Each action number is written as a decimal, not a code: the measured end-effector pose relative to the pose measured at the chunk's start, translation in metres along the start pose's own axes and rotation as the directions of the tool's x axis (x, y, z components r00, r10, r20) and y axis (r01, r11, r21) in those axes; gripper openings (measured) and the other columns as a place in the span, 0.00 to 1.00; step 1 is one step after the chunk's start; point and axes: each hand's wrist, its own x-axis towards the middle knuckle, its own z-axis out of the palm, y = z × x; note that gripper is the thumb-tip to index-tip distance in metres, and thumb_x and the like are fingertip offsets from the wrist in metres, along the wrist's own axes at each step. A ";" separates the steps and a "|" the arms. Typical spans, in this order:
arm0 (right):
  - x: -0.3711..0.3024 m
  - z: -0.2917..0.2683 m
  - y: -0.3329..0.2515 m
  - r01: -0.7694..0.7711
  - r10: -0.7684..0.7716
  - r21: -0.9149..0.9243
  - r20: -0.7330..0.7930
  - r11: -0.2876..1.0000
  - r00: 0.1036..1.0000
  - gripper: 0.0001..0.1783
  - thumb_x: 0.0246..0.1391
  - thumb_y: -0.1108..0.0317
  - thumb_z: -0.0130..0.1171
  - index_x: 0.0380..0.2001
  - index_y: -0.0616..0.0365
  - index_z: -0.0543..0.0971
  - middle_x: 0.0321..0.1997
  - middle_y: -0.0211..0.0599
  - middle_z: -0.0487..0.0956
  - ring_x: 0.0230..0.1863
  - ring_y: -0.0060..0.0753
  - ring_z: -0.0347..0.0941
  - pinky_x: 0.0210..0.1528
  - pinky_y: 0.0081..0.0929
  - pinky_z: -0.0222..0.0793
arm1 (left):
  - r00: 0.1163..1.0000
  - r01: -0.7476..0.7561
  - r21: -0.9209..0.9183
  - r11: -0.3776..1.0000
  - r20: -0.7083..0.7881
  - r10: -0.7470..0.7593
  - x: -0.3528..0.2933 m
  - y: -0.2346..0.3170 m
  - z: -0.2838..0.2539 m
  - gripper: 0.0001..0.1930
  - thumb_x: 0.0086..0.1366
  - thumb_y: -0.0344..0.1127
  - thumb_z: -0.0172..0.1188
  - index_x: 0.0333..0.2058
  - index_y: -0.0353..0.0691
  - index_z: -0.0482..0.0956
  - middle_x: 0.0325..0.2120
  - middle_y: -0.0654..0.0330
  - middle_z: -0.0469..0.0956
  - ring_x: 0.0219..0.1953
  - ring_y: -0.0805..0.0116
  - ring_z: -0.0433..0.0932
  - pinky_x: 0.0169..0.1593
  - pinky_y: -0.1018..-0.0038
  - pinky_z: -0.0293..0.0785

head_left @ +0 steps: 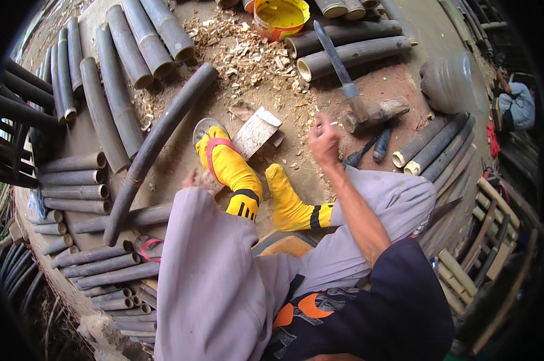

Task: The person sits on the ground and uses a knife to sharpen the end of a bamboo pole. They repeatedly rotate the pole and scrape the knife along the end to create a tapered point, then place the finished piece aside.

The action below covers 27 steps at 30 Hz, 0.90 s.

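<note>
My right hand (324,143) is raised over the ground beside my right knee, its fingers closed on a small white stick that looks like a cigarette (334,123). Past it lies a long narrow blade (332,54) with a wooden handle, resting against a wood block (385,112). My left hand (191,179) shows only a little beyond my left knee; the trouser leg hides most of it. Close by that hand, a long dark bamboo pole (157,150) lies slantwise. A pale split wood block (257,132) sits by my sandalled left foot (221,157).
Bamboo lengths (116,259) are stacked at the left, with more (130,51) at the far left. A yellow tub (281,17) stands at the far side near wood shavings (248,54). A clear plastic jug (451,81) lies right. Another person (517,105) sits at the far right.
</note>
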 end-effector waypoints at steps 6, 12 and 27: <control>0.068 -0.090 0.023 0.083 -0.246 -0.596 -0.197 0.798 0.949 0.38 0.42 0.64 0.65 0.58 0.57 0.64 0.50 0.48 0.69 0.53 0.50 0.65 0.57 0.47 0.60 | 0.577 0.354 -0.907 0.230 0.018 -0.816 0.072 0.021 -0.068 0.30 0.54 0.48 0.67 0.49 0.34 0.67 0.47 0.53 0.70 0.49 0.57 0.71 0.54 0.58 0.68; 0.088 -0.072 0.060 -0.007 -0.005 -0.600 -0.019 0.800 1.000 0.33 0.44 0.61 0.63 0.55 0.59 0.66 0.46 0.54 0.74 0.48 0.56 0.70 0.52 0.49 0.64 | 0.423 0.116 -0.948 -0.298 0.319 -0.848 0.115 0.001 -0.097 0.29 0.53 0.49 0.67 0.48 0.40 0.69 0.50 0.51 0.70 0.50 0.52 0.71 0.56 0.48 0.66; 0.025 -0.072 -0.034 0.102 -0.103 0.036 0.031 0.994 0.994 0.23 0.42 0.65 0.59 0.42 0.63 0.68 0.28 0.45 0.76 0.28 0.42 0.75 0.34 0.39 0.71 | 0.742 -0.374 -0.916 -0.147 -0.200 -0.640 0.118 0.051 -0.173 0.31 0.36 0.36 0.61 0.44 0.31 0.72 0.43 0.46 0.74 0.50 0.46 0.71 0.59 0.45 0.60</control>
